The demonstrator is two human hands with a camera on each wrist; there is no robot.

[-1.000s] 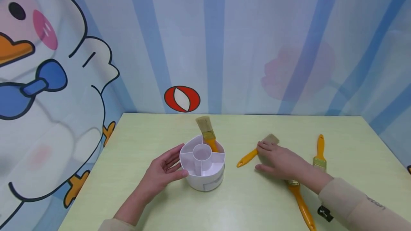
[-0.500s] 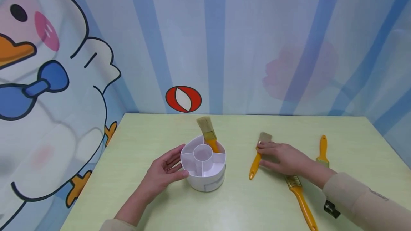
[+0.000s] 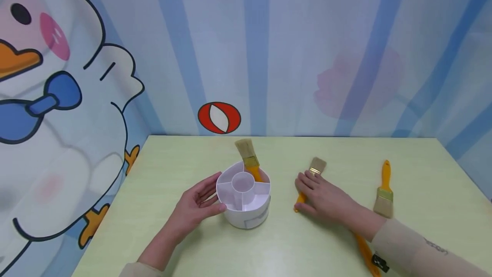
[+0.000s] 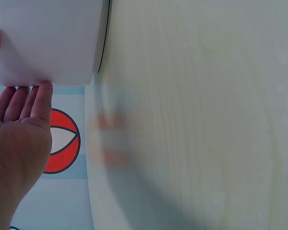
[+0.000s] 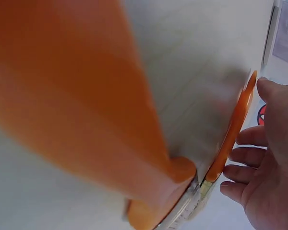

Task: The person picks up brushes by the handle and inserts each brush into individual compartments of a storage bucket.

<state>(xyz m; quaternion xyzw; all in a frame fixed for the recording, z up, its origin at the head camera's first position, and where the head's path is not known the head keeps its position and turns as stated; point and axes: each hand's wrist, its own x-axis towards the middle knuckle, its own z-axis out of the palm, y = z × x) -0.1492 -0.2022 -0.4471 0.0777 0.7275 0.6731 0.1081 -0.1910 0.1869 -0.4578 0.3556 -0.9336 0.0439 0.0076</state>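
A white round organizer (image 3: 246, 218) with several compartments stands left of the table's middle. One paintbrush (image 3: 252, 170) leans in its back compartment, bristles up. My left hand (image 3: 196, 203) holds the organizer from the left, thumb at the front and fingers on its side; the left wrist view shows fingertips against the wall (image 4: 48, 43). My right hand (image 3: 326, 198) lies over a yellow-handled paintbrush (image 3: 317, 165) flat on the table, bristles pointing away. In the right wrist view, straight fingers meet its orange-looking handle (image 5: 233, 127), thumb by the handle's end.
A larger paintbrush (image 3: 365, 251) lies partly under my right forearm; its handle looms close in the right wrist view. Another paintbrush (image 3: 385, 193) lies further right, bristles toward me. A printed cloth backdrop (image 3: 284, 54) rises behind the table (image 3: 184, 148).
The brush under my right hand has turned from slanting to more upright in the head view. My right hand has shifted left over its handle. The left hand and organizer stay put.
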